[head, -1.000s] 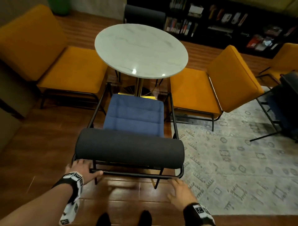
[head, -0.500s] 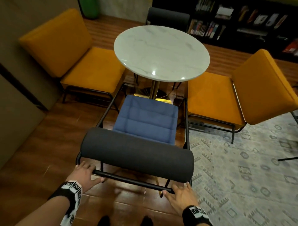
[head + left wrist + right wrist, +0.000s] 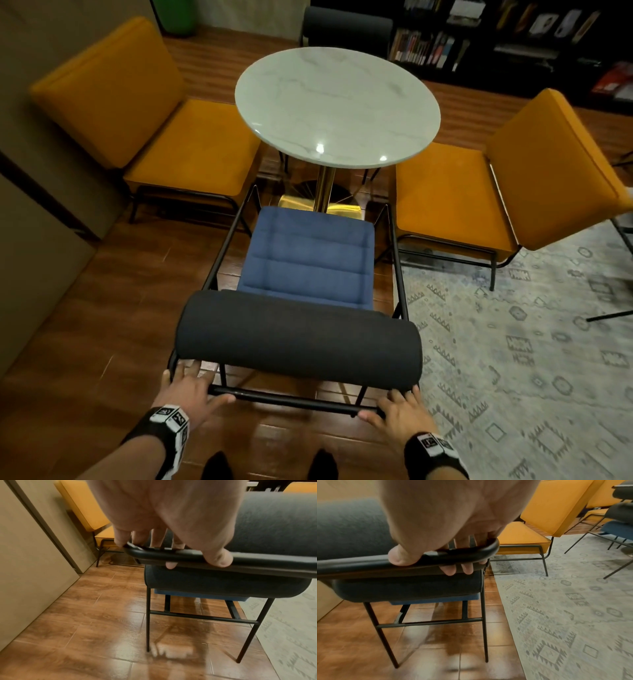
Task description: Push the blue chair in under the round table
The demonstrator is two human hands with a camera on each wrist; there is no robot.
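The blue chair has a blue seat, a dark grey roll backrest and a black metal frame. It faces the round white marble table. The seat's front edge lies by the table's gold pedestal base, just short of the tabletop's near rim. My left hand grips the rear rail at its left corner, fingers curled over the rail. My right hand grips the right corner, with fingertips showing below the rail.
Yellow chairs stand at the table's left and right, close to the blue chair's frame. A dark chair sits behind the table. A patterned rug covers the floor at right, a beige wall panel runs along the left.
My right hand has come up from beside the chair onto the rail's right corner and curled round it. My left hand has stayed at the left corner.
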